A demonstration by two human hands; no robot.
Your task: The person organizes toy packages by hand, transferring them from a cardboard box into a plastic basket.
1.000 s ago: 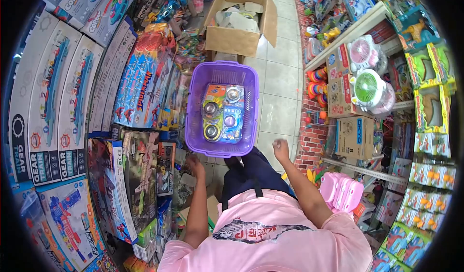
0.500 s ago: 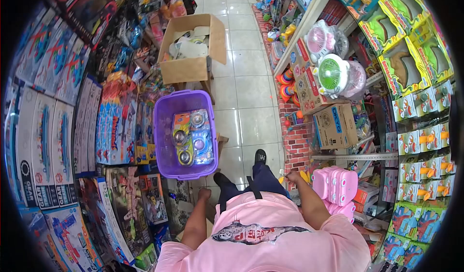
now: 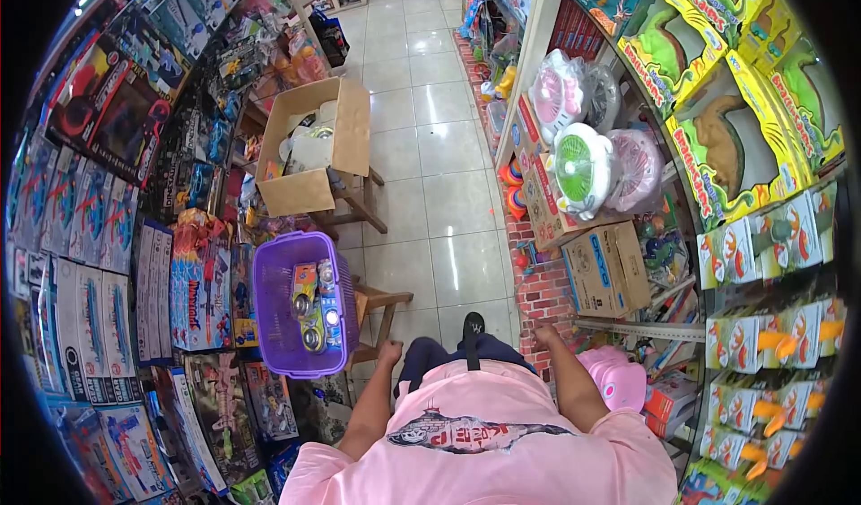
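Just left of the left hand (image 3: 388, 353), near it but apart, the purple basket (image 3: 272, 312) rests on a wooden stool (image 3: 392, 297), with carded toys (image 3: 314, 306) lying flat inside. Neither that hand nor the right hand (image 3: 543, 334) (beside the brick-patterned shelf base (image 3: 538, 294)) holds anything; whether the fingers are spread or curled cannot be told. Judgement: thin perforated plastic, light, slightly flexible, contents liable to slide. Take hold at opposite rims and keep it level.

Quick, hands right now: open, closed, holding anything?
Left hand: curled shut, nothing seen in it.
Right hand: too small to tell.
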